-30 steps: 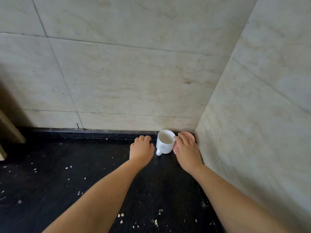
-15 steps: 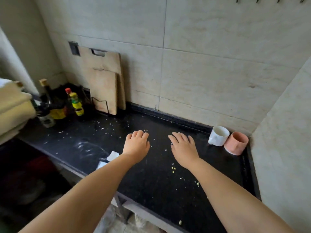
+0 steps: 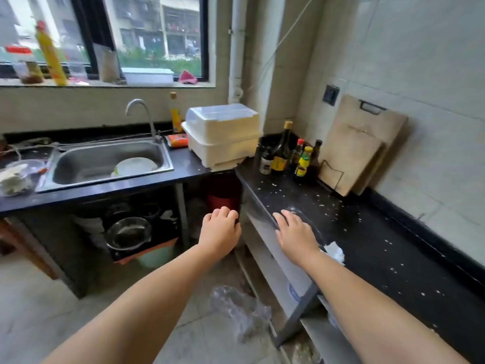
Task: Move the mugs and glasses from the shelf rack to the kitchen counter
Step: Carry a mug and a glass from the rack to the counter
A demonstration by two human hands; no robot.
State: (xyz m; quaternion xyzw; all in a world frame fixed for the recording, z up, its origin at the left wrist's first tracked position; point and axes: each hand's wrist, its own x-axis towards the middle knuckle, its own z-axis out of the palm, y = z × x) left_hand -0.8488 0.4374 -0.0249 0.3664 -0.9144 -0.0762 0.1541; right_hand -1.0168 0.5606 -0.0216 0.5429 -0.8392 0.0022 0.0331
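Note:
Both of my arms reach forward with nothing in the hands. My left hand (image 3: 220,232) hangs in the air in front of the open space below the counters, fingers loosely curled. My right hand (image 3: 296,232) hovers over the front edge of the black kitchen counter (image 3: 367,245), fingers spread. No mug or glass is in view. A white covered dish rack (image 3: 223,135) stands at the corner where the two counters meet.
A steel sink (image 3: 105,164) with a white plate lies to the left under the window. Several sauce bottles (image 3: 288,156) and two wooden cutting boards (image 3: 359,145) stand at the counter's back. Crumpled paper (image 3: 334,252) lies by my right wrist. A plastic bag (image 3: 241,311) lies on the floor.
My view has swung left, away from the corner with the white and pink mugs, which have left the frame. Both hands let go and pulled back, empty.

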